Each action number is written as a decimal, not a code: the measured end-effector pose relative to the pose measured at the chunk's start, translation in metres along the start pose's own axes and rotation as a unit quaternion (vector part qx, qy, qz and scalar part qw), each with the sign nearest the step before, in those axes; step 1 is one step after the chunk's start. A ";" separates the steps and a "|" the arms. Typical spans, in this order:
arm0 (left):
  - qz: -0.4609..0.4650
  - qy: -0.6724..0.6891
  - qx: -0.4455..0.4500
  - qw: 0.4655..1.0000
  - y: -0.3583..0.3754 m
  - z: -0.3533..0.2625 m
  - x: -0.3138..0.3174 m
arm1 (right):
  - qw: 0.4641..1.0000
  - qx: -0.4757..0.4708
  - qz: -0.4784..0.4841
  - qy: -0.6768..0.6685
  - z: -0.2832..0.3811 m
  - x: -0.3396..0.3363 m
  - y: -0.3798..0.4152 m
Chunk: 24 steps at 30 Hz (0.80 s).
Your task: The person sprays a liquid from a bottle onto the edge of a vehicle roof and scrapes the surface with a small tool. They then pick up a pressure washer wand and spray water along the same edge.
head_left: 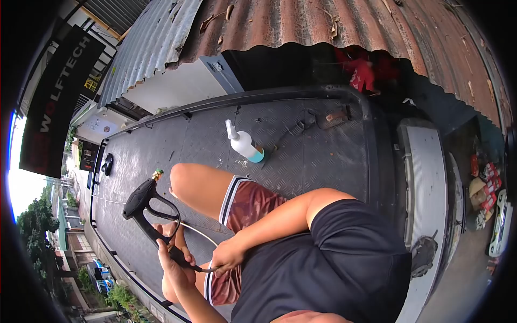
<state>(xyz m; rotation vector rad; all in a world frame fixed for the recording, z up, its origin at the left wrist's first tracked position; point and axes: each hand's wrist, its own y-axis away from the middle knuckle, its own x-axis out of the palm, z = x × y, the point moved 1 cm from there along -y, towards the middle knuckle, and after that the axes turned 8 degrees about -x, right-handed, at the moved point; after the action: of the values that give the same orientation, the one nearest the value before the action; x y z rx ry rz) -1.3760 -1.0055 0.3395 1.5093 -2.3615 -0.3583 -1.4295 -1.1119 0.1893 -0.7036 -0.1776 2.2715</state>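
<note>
Bottle [246, 144], white and partly see-through, topped with a white trigger sprayer [231, 130]; set on a dark chequered deck [344, 177], beyond the bent knee and well apart from both hands. Blue-green in the lower part, apparently liquid; pale above, with an orange-brown patch near the base, too small to read. Deck bordered like a shallow tray by a raised black rail [242, 96]. Also within the rail: a small black object [107, 164] near the far edge and a rust-brown item [335, 118] near one corner, both too small to identify.

Left hand [176, 265]: closed around the lower handle of a black trigger gun [141, 201], held above the deck in front of the body. Cannot tell whether pressing the trigger. At the forward end of the gun, a brass-coloured tip [157, 174] with a touch of green, just beside the knee in this view.

Right hand [229, 254]: fingers drawn in narrowly on a dark hose [209, 269], right by the butt of the gun.

Outside the rail, at right: red and tan packages [484, 185], heaped together; contents impossible to make out. Overhead, corrugated roofing [301, 24], partly rusted, strewn with dry leaves.
</note>
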 end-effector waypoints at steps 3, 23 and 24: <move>-0.016 -0.099 -0.063 0.993 -0.006 0.016 0.009 | 0.995 0.056 -0.076 -0.022 -0.004 -0.005 -0.005; -0.183 -0.478 0.054 0.857 -0.046 -0.022 -0.270 | 0.763 0.048 -0.629 0.141 -0.012 -0.142 0.110; -0.170 -0.507 0.059 0.843 -0.041 -0.014 -0.272 | 0.742 0.089 -0.652 0.127 -0.032 -0.135 0.128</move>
<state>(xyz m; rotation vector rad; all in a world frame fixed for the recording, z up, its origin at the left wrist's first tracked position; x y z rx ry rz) -1.2291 -0.7748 0.3027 2.1607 -2.8225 -1.4290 -1.4137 -1.2995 0.1795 -0.4937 -0.2172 0.8056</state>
